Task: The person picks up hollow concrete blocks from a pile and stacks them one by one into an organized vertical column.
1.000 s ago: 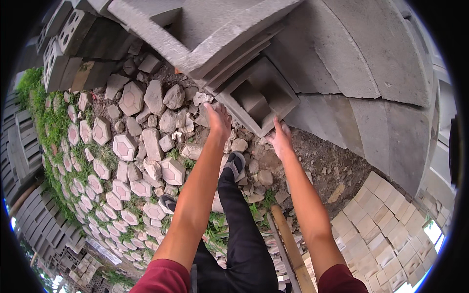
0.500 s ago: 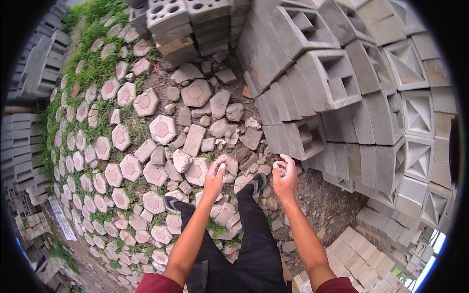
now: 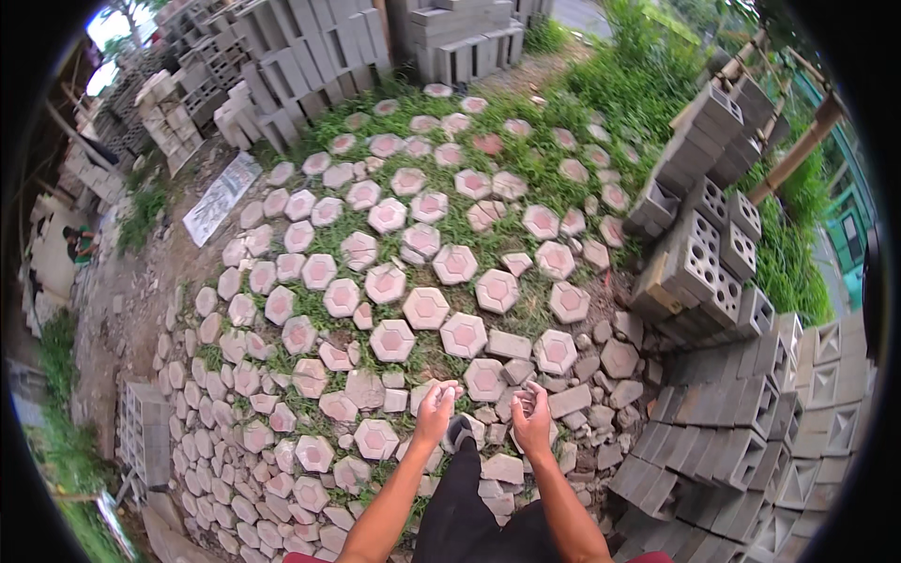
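Both hands are held out in front of the person at about waist height, empty: the left hand [image 3: 437, 405] has its fingers loosely curled with nothing between them, and the right hand [image 3: 532, 413] is likewise half open, palm turned inward, gripping nothing. Below them show the person's dark trouser leg and a shoe [image 3: 458, 432] stepping onto the ground, so this reads as a walking moment between lifts rather than a grasp in progress. The things nearest the hands are the hexagonal paving stones [image 3: 424, 308] laid loosely over grass, pinkish at their centres, with broken grey pieces [image 3: 570, 401] scattered toward the right edge of the patch. Just to the right stands a stack of grey hollow concrete blocks [image 3: 710, 441], and beyond it a taller, leaning pile of perforated blocks [image 3: 706, 255] (some with round holes, some with square recesses). A next move, as I judge it, would call for turning toward one of these stacks or stooping to a paver, with both hands spread wide for a heavy, rough-edged load. As for signs, a flat rectangular printed sheet [image 3: 221, 197], pale with dark markings, lies on the dirt at the upper left of the paved patch; more block stacks [image 3: 310, 47] line the far edge.
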`<state>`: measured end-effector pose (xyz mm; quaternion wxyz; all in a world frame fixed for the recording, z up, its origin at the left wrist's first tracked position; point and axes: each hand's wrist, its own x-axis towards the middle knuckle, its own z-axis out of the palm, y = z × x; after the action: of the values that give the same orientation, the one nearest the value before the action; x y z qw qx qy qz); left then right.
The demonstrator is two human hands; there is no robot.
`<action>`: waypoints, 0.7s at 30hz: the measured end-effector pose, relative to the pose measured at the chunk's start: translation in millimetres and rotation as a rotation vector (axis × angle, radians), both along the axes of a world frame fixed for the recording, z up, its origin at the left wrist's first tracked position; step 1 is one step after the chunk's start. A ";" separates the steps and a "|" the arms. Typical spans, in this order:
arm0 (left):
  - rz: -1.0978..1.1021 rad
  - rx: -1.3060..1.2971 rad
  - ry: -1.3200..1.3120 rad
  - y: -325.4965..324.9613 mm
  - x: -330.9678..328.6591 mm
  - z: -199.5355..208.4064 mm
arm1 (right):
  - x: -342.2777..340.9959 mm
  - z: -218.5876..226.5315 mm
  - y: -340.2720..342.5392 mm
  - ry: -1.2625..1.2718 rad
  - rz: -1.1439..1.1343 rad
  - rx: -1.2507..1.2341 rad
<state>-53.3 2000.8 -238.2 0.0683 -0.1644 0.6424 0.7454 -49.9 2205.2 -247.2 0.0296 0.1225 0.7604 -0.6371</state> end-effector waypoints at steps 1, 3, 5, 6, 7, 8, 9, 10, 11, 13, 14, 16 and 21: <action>0.057 -0.013 0.005 -30.1 1.3 19.1 | -17.1 12.2 -38.0 0.028 0.086 -0.033; 0.174 -0.058 0.010 -85.5 18.2 44.9 | -38.6 45.3 -108.4 0.065 0.274 -0.065; 0.331 -0.022 0.042 -129.3 40.0 66.8 | -51.6 83.1 -158.0 0.120 0.455 -0.060; 0.416 0.015 0.047 -148.9 55.2 75.5 | -52.2 100.3 -180.1 0.135 0.530 -0.069; 0.509 0.016 0.057 -168.0 73.0 75.8 | -50.4 111.0 -199.8 0.146 0.584 -0.079; 0.560 0.007 0.071 -185.3 90.7 76.8 | -48.5 120.6 -216.5 0.137 0.674 -0.090; 0.664 0.008 0.057 -199.7 110.9 79.0 | -42.4 125.6 -232.8 0.118 0.760 -0.096; 0.765 0.022 0.034 -206.8 129.6 80.6 | -37.3 121.6 -246.0 0.110 0.804 -0.092; 0.825 0.006 0.046 -216.6 144.3 82.2 | -34.9 111.0 -261.8 0.140 0.867 -0.091; 0.933 0.030 0.031 -221.5 164.7 95.0 | -23.8 114.3 -280.6 0.136 0.983 -0.041; 0.962 0.020 0.049 -229.7 174.5 105.9 | -23.4 115.1 -297.2 0.151 1.052 -0.071; 1.053 0.029 0.016 -233.1 205.6 105.4 | -8.8 127.7 -324.0 0.130 1.176 -0.060; 1.327 0.069 -0.056 -252.4 230.3 109.1 | -11.2 119.0 -401.6 0.084 1.426 0.019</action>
<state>177.1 1748.5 -129.1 -0.3832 -0.5419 0.3787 0.6451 -61.1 1803.6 -128.1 0.4086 -0.4289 0.6615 -0.4600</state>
